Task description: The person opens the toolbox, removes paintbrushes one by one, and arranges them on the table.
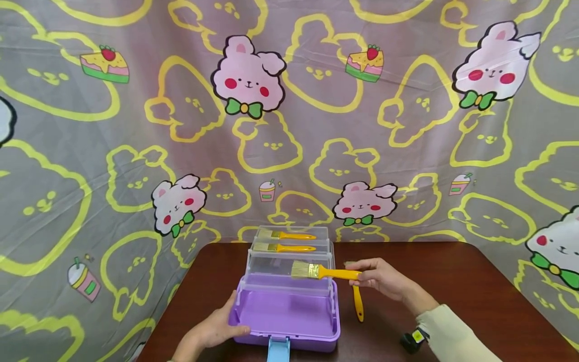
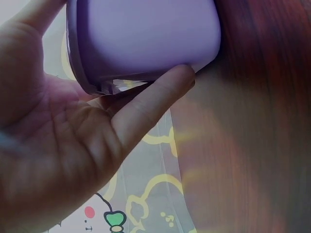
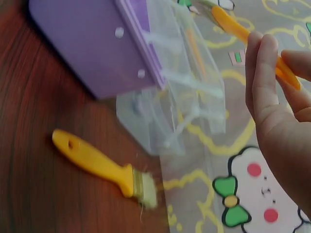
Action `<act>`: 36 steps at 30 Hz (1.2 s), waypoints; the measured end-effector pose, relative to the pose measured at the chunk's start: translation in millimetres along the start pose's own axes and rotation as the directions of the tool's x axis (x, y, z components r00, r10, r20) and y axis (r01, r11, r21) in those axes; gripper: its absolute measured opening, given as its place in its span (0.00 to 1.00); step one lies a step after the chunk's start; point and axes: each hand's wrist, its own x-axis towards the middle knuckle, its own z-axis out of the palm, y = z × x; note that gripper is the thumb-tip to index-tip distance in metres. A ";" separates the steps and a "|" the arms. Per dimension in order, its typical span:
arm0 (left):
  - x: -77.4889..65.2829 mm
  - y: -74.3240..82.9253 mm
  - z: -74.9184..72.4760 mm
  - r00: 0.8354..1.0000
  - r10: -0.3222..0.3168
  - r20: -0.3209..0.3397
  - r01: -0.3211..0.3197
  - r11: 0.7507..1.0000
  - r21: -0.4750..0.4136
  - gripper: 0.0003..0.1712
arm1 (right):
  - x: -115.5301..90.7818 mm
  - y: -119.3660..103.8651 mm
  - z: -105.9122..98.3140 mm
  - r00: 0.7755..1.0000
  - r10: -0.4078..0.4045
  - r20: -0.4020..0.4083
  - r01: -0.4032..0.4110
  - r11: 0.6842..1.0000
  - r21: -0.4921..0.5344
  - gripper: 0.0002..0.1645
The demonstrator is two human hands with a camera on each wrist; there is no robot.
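At 6 o'clock in the head view: purple box (image 1: 285,317) open on the brown desk (image 1: 181,301), blue latch (image 1: 278,349) at its front. Clear tiered trays (image 1: 289,255) fanned out toward 12 o'clock of the box. Upper brush (image 1: 296,236) on the top tier, second brush (image 1: 294,248) one tier down, both with bristles to 9 o'clock. Right grip (image 1: 377,276) at 2 to 3 o'clock from the box, narrow, pinching the held brush (image 1: 336,273) near the end of its yellow handle; bristles to 9 o'clock, over the lower part of the trays. Can't tell if touching them. Loose brush (image 1: 358,304) flat on the desk, 3 o'clock from the box, handle end toward 6 o'clock, pale bristles visible in the right wrist view. Left grip (image 1: 214,327) at 8 to 9 o'clock of the box, spread wide, pressed against its near corner, thumb at the front. Printed cloth (image 1: 407,166) hung behind, toward 12 o'clock.
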 end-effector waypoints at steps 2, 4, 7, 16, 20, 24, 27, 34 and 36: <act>-0.1 0.2 -0.3 1.000 0.015 -0.003 -0.015 1.000 0.007 0.64 | -5.3 1.0 -8.3 1.000 -0.009 0.016 0.009 1.000 0.010 0.19; 0.0 0.6 -0.4 1.000 0.029 -0.005 -0.029 1.000 0.012 0.64 | -10.5 2.4 -16.6 0.999 -0.017 0.037 0.016 1.000 0.016 0.19; 0.0 1.4 -0.5 0.999 0.038 -0.007 -0.038 0.999 0.008 0.64 | -18.0 5.0 -29.1 0.998 -0.028 0.059 0.026 0.999 0.032 0.20; 0.9 1.7 -0.2 0.999 0.043 -0.015 -0.043 0.999 0.009 0.64 | -37.6 15.8 -61.5 0.999 -0.024 0.041 0.021 0.998 0.062 0.21; 1.1 2.2 -0.4 1.000 0.007 -0.012 -0.007 1.000 0.014 0.64 | -44.3 20.5 -71.2 1.000 -0.017 0.012 0.016 0.998 0.068 0.21; 1.2 3.3 -0.2 1.000 -0.026 -0.005 0.026 1.000 0.011 0.65 | -49.5 25.4 -78.9 1.000 -0.020 -0.004 0.020 0.995 0.094 0.22; 1.0 3.7 -0.1 0.999 -0.037 -0.003 0.037 0.999 0.009 0.65 | -52.3 29.5 -83.6 1.000 -0.026 -0.006 0.027 0.991 0.130 0.23; -0.9 2.7 0.0 0.999 -0.038 -0.013 0.038 0.999 0.018 0.65 | -59.4 36.1 -93.7 0.999 -0.028 -0.041 0.034 0.986 0.164 0.24; -0.9 1.7 0.2 0.999 -0.036 -0.014 0.037 0.999 0.022 0.65 | -62.2 36.9 -96.9 0.998 -0.020 -0.059 0.030 0.985 0.168 0.25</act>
